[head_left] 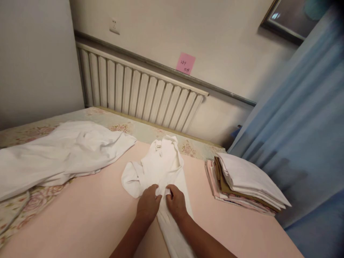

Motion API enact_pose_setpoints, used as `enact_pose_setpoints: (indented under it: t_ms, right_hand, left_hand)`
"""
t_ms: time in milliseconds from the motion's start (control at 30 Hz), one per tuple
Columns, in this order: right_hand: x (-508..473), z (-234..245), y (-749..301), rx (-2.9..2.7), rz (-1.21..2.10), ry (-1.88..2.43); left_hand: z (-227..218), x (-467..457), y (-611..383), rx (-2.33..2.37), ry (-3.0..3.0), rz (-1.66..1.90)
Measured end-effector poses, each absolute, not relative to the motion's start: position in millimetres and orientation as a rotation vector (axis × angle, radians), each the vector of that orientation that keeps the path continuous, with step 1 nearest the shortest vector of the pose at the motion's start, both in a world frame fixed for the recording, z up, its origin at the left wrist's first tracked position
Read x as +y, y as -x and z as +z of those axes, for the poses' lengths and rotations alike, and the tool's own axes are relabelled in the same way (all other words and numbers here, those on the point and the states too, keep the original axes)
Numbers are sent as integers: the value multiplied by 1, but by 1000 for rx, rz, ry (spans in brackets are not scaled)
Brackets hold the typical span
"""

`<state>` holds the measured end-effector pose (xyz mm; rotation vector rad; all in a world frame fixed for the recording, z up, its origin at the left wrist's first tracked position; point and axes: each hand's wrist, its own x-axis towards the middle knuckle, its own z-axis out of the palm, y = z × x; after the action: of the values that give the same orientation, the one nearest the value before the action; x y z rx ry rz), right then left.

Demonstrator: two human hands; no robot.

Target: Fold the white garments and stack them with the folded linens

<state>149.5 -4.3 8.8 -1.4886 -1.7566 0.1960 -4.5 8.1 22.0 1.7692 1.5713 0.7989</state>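
Note:
A white shirt (161,163) lies lengthwise on the pink bed sheet (88,215), collar toward the far edge, folded narrow with one sleeve curled at the left. My left hand (148,205) and my right hand (176,202) sit side by side on its middle. Both have fingers curled, pinching the white fabric between them. The lower part of the shirt runs toward me between my forearms.
A crumpled white garment (61,150) is spread at the left. A stack of folded clothes (245,181) sits at the right edge of the bed. A radiator (137,91) lines the far wall, with a blue curtain (303,118) at the right.

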Motion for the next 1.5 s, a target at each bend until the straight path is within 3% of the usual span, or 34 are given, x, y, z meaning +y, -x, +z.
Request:
enact_pose_setpoints:
  t_ms: [333, 700, 967, 1267, 1500]
  right_hand:
    - [-5, 9, -152, -1739, 236, 1469]
    - [-38, 30, -213, -1248, 409, 1660]
    - [-109, 12, -307, -1185, 191, 1889]
    - [-116, -1, -306, -1448, 44, 1946]
    - [-118, 0, -309, -1455, 44, 1946]
  left_hand:
    - [20, 12, 0, 1581, -1819, 750]
    - [26, 14, 5, 1538, -1640, 852]
    - [19, 12, 11, 1508, -1541, 931]
    - [26, 1, 11, 1539, -1523, 990]
    - [36, -12, 0, 1652, -1532, 839]
